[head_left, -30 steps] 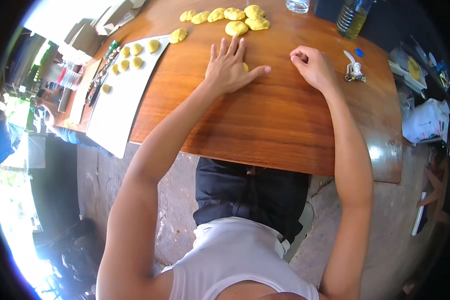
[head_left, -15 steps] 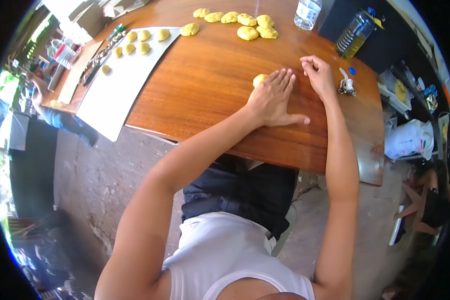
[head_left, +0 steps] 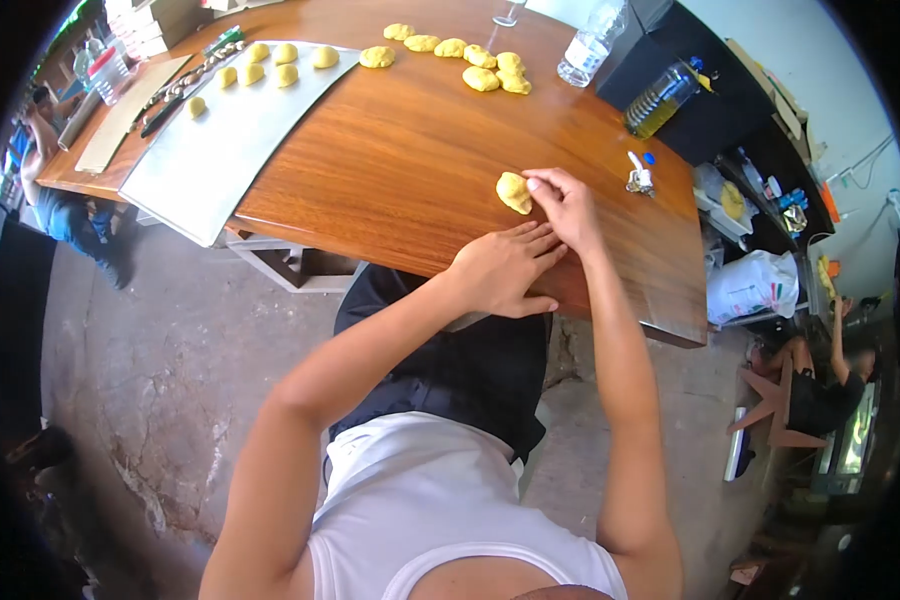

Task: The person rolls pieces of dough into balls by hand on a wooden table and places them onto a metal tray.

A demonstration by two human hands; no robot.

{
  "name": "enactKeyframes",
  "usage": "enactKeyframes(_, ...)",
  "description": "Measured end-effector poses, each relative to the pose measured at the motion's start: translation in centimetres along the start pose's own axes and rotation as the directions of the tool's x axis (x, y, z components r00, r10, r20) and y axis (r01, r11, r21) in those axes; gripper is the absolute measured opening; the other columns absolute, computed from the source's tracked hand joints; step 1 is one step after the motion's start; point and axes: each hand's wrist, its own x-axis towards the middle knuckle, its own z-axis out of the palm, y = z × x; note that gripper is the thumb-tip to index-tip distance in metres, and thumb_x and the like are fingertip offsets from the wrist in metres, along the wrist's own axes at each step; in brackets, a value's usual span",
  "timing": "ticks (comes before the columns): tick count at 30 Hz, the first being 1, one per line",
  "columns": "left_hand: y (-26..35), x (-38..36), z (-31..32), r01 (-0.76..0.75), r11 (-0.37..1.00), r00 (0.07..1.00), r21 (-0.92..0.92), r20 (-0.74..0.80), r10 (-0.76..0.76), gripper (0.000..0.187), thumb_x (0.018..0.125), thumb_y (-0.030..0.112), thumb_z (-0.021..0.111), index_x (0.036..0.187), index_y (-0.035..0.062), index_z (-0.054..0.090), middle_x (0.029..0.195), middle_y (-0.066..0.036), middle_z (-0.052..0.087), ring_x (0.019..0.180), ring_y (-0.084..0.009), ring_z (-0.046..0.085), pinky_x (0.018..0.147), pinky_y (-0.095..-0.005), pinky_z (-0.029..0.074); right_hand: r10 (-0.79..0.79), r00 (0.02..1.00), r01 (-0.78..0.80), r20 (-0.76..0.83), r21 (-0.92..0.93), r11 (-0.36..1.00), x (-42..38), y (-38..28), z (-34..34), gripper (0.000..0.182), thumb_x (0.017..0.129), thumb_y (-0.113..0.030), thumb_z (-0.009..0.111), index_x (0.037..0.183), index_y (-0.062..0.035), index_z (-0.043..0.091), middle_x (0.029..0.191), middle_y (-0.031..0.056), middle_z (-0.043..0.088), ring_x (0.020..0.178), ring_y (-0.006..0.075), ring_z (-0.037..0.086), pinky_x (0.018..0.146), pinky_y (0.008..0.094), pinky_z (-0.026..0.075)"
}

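On the brown wooden table (head_left: 390,190), a lump of yellow dough (head_left: 514,192) lies in front of me. My right hand (head_left: 566,208) is at its right side, thumb and fingers closed together at the dough's edge. Palm down near the table's front edge, my left hand (head_left: 505,270) has its fingers stretched out and thumb apart, holding nothing, with its fingertips beside my right wrist. Several yellow dough lumps (head_left: 450,48) lie in a group at the back. Small round dough balls (head_left: 253,73) sit on a pale tray (head_left: 205,165) at the left.
A clear bottle (head_left: 587,50) and a bottle of yellow oil (head_left: 660,100) stand at the back right. A small foil item (head_left: 639,180) lies at the right. People sit at the far left (head_left: 65,205) and far right (head_left: 830,400).
My left hand has moved off the dough toward the front edge, uncovering the lump. My right hand has come to the dough's right side. The camera view has shifted.
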Motion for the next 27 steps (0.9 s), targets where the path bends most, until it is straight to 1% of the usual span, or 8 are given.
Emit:
enactKeyframes(6,2.0,-4.8,-2.0,-0.018,0.994,0.969,-0.109,-0.246,-0.009,0.051,0.09,0.034,0.075,0.129,0.0026,0.069,0.138,-0.022,0.064,0.13,-0.0317,0.062,0.113,-0.0417,0.047,-0.037,0.999,0.037,0.005,0.006,0.999,-1.4,-0.6,0.0,0.015,0.095,-0.013,0.072,0.106,-0.0028,0.076,0.101,0.008,0.071,0.08,0.0169,0.064,0.073,0.0295,0.051)
enactKeyframes(8,0.9,-6.8,-4.2,0.229,0.552,0.956,-0.802,0.078,-0.284,0.027,0.095,0.023,0.072,0.107,-0.0007,0.077,0.108,-0.017,0.077,0.101,-0.0231,0.074,0.094,-0.036,0.056,-0.078,0.997,0.078,0.0,0.045,0.996,-2.3,-0.8,-0.2,0.014,0.093,-0.011,0.074,0.104,-0.0023,0.076,0.103,0.0084,0.071,0.081,0.0184,0.065,0.074,0.0301,0.051)
enactKeyframes(10,-1.1,-8.1,-5.9,0.229,0.48,0.876,-0.847,-0.035,-0.48,0.026,0.1,0.018,0.067,0.09,-0.0025,0.078,0.084,-0.009,0.078,0.08,-0.0132,0.072,0.077,-0.0306,0.056,-0.179,0.984,0.178,-0.003,-0.128,0.976,-3.3,-1.8,-0.2,0.012,0.09,-0.007,0.075,0.1,-0.0017,0.076,0.106,0.0104,0.07,0.086,0.0239,0.067,0.078,0.0335,0.054)
enactKeyframes(16,-9.9,-6.2,-13.4,0.279,0.712,0.714,-0.644,-0.357,-0.602,0.036,0.099,0.028,0.065,0.083,-0.0027,0.076,0.074,-0.008,0.074,0.069,-0.0115,0.069,0.067,-0.0289,0.054,-0.27,0.929,0.366,0.253,-0.516,0.775,-3.1,-3.4,-3.8,0.016,0.092,-0.013,0.07,0.095,0.0003,0.077,0.11,0.0169,0.072,0.097,0.0283,0.069,0.084,0.0374,0.056)
enactKeyframes(20,-15.7,-1.3,-13.7,0.313,0.786,0.756,-0.532,-0.361,-0.546,0.036,0.096,0.029,0.066,0.082,-0.0028,0.075,0.076,-0.01,0.075,0.069,-0.0155,0.071,0.067,-0.0317,0.055,0.366,0.931,-0.348,0.01,-0.281,0.894,-0.9,-5.5,-2.5,0.021,0.099,-0.013,0.063,0.108,0.0011,0.075,0.117,0.0219,0.071,0.099,0.0259,0.071,0.091,0.0376,0.055)
enactKeyframes(22,-18.2,1.1,-12.4,0.291,0.87,0.863,-0.399,-0.283,-0.418,0.037,0.094,0.032,0.066,0.082,-0.0027,0.073,0.075,-0.014,0.074,0.069,-0.0231,0.072,0.067,-0.0355,0.055,0.009,1.0,-0.009,0.001,-0.108,0.994,-1.2,-4.9,1.3,0.032,0.101,-0.015,0.06,0.129,0.0008,0.066,0.133,0.0231,0.064,0.12,0.0324,0.065,0.104,0.0404,0.05)
enactKeyframes(24,-20.4,2.9,-11.3,0.33,0.89,0.886,-0.315,-0.22,-0.407,0.036,0.093,0.032,0.065,0.083,-0.002,0.073,0.076,-0.016,0.073,0.068,-0.0271,0.071,0.067,-0.038,0.055,-0.18,0.971,0.238,0.158,-0.565,0.79,-3.1,-5.8,3.3,0.046,0.103,-0.016,0.057,0.145,0.0012,0.052,0.149,0.0228,0.053,0.14,0.0399,0.049,0.117,0.0459,0.04)
enactKeyframes(27,-23.1,4.2,-9.8,0.251,0.947,0.93,-0.201,-0.223,-0.294,0.036,0.093,0.032,0.065,0.083,-0.0011,0.073,0.076,-0.019,0.072,0.068,-0.0341,0.068,0.069,-0.0426,0.055,-0.068,0.971,0.168,0.23,-0.448,0.878,-5.4,-6.7,1.5,0.05,0.103,-0.016,0.057,0.148,0.0022,0.049,0.157,0.0224,0.043,0.148,0.0441,0.037,0.121,0.05,0.033)
